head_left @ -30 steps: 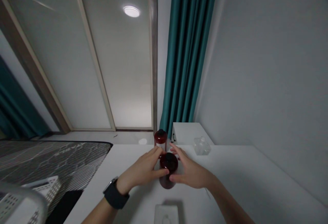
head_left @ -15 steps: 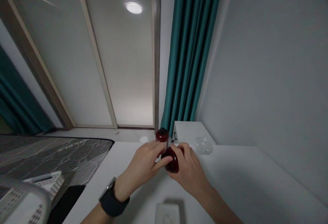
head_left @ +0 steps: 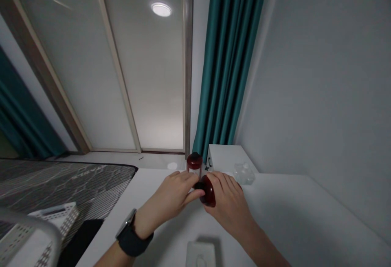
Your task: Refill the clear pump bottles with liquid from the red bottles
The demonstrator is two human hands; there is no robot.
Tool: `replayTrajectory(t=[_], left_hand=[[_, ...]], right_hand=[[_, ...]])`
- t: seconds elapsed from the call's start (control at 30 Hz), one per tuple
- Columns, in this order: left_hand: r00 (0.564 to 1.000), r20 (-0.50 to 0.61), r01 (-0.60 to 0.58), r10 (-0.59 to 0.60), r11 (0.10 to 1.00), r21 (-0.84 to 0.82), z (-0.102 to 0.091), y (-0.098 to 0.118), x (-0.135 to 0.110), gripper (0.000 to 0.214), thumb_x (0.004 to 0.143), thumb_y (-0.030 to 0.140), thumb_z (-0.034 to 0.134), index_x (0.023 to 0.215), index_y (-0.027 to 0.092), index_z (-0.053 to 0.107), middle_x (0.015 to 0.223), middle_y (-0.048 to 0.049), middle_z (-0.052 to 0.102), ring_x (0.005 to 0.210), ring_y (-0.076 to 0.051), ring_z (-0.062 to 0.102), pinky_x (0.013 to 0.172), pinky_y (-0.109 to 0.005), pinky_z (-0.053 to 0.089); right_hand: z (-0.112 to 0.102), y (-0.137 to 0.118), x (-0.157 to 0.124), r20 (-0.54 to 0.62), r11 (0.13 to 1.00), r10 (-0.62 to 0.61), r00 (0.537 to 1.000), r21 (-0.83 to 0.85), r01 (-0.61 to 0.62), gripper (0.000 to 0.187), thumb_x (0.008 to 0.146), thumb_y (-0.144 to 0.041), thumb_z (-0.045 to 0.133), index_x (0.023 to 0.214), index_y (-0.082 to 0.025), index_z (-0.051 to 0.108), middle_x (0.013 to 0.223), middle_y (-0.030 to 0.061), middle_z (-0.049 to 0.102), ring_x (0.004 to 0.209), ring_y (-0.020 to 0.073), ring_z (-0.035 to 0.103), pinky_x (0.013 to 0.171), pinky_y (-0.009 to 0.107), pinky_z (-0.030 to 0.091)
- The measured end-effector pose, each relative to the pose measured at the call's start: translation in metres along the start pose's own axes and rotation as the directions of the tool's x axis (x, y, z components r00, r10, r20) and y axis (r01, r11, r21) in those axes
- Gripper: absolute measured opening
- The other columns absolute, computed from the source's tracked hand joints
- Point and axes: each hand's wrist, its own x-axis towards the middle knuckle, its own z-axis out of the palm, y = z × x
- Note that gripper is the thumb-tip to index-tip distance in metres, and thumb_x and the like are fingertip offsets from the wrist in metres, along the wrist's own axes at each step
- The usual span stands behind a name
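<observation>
My right hand (head_left: 227,201) grips a dark red plastic bottle (head_left: 209,191) that lies tilted, with its base toward the right and its black cap (head_left: 199,185) pointing left. My left hand (head_left: 171,191) is at that cap, with the thumb below it and the fingers above it. Just beyond my fingers, a second dark red bottle (head_left: 194,165) with a pale label stands upright and seems untouched. A black watch (head_left: 132,238) is on my left wrist.
My hands are above a white table (head_left: 293,214). A white dish (head_left: 200,255) sits near its front edge, and a clear plastic object (head_left: 243,173) sits at the back. A white cabinet (head_left: 224,157) lies beyond. A white basket (head_left: 39,234) and a grey patterned mat (head_left: 64,181) are at the left.
The bottle between my hands has turned from upright to tilted, its cap swinging left toward my left hand. The view has drifted slightly.
</observation>
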Motion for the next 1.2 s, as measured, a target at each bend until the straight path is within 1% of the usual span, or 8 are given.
replayTrajectory(t=[0.13, 0.3, 0.47, 0.73, 0.83, 0.97, 1.07, 1.2], left_hand=[[0.999, 0.021, -0.035, 0.035, 0.999, 0.004, -0.001, -0.003, -0.002, 0.029, 0.102, 0.046, 0.04, 0.103, 0.021, 0.055, 0.094, -0.0065, 0.067, 0.086, -0.026, 0.063, 0.077, -0.038, 0.045], [1.0, -0.021, 0.017, -0.017, 0.999, 0.029, 0.002, 0.006, -0.002, 0.036, 0.098, 0.054, 0.046, 0.092, 0.019, 0.054, 0.083, -0.0054, 0.065, 0.075, -0.025, 0.062, 0.067, -0.035, 0.044], [0.994, -0.048, 0.099, -0.096, 0.993, 0.07, 0.016, 0.005, 0.008, 0.032, 0.103, 0.037, 0.039, 0.083, 0.019, 0.056, 0.073, -0.0038, 0.066, 0.067, -0.023, 0.063, 0.061, -0.03, 0.04], [0.993, -0.068, -0.087, 0.093, 0.992, 0.088, 0.025, -0.007, 0.008, 0.032, 0.101, 0.037, 0.044, 0.078, 0.018, 0.055, 0.074, -0.0055, 0.065, 0.07, -0.023, 0.06, 0.065, -0.031, 0.043], [0.998, -0.02, -0.063, 0.064, 0.996, 0.067, 0.02, -0.013, 0.008, 0.028, 0.101, 0.036, 0.044, 0.085, 0.017, 0.056, 0.081, -0.0068, 0.066, 0.075, -0.025, 0.061, 0.069, -0.034, 0.046], [0.999, -0.01, -0.048, 0.047, 0.989, -0.138, 0.012, -0.027, 0.007, 0.021, 0.103, 0.035, 0.042, 0.102, 0.017, 0.053, 0.102, -0.0099, 0.067, 0.088, -0.025, 0.063, 0.077, -0.035, 0.05], [0.996, -0.034, -0.083, 0.077, 0.965, -0.249, 0.009, -0.032, 0.004, 0.021, 0.104, 0.033, 0.04, 0.117, 0.02, 0.05, 0.117, -0.0103, 0.064, 0.103, -0.025, 0.062, 0.089, -0.037, 0.05], [0.992, -0.069, -0.115, 0.102, 0.97, -0.215, 0.013, -0.032, 0.005, 0.021, 0.104, 0.032, 0.042, 0.12, 0.021, 0.05, 0.123, -0.0096, 0.06, 0.111, -0.025, 0.06, 0.095, -0.037, 0.049]], right_hand=[[-0.005, 0.003, 0.003, 0.053, 1.0, 0.018, 0.998, 0.016, -0.018, 0.053, 0.07, -0.013, 0.066, 0.12, -0.022, 0.05, 0.113, 0.0113, 0.065, 0.101, 0.0329, 0.06, 0.085, 0.047, 0.047], [-0.006, 0.003, 0.004, 0.009, 0.997, -0.034, 0.999, -0.07, 0.035, 0.058, 0.07, -0.012, 0.068, 0.124, -0.022, 0.048, 0.114, 0.0124, 0.065, 0.101, 0.0338, 0.06, 0.085, 0.047, 0.045], [-0.003, -0.002, 0.001, -0.024, 0.989, -0.076, 0.997, -0.128, 0.073, 0.057, 0.072, -0.011, 0.064, 0.126, -0.02, 0.047, 0.114, 0.0127, 0.065, 0.103, 0.032, 0.059, 0.087, 0.046, 0.044], [-0.006, 0.0, 0.005, 0.161, 0.987, 0.014, 0.987, 0.153, -0.039, 0.042, 0.071, -0.013, 0.063, 0.111, -0.021, 0.053, 0.107, 0.0079, 0.065, 0.101, 0.0292, 0.06, 0.087, 0.045, 0.045], [-0.006, 0.005, 0.005, 0.239, 0.95, 0.022, 0.971, 0.298, -0.095, 0.062, 0.072, -0.017, 0.068, 0.129, -0.022, 0.046, 0.122, 0.0102, 0.058, 0.114, 0.0301, 0.054, 0.096, 0.048, 0.044], [-0.005, 0.015, 0.003, 0.326, 0.863, -0.018, 0.945, 0.482, -0.15, 0.082, 0.078, -0.015, 0.065, 0.149, -0.029, 0.025, 0.143, 0.0097, 0.044, 0.133, 0.0277, 0.04, 0.112, 0.05, 0.034], [-0.002, 0.019, 0.002, 0.33, 0.819, -0.019, 0.944, 0.547, -0.174, 0.076, 0.082, -0.01, 0.057, 0.149, -0.028, 0.026, 0.143, 0.0093, 0.045, 0.134, 0.026, 0.04, 0.115, 0.05, 0.03], [0.007, 0.023, 0.001, 0.321, 0.753, 0.02, 0.947, 0.618, -0.225, 0.059, 0.086, -0.012, 0.054, 0.141, -0.026, 0.04, 0.137, 0.009, 0.048, 0.13, 0.023, 0.045, 0.114, 0.045, 0.033]])
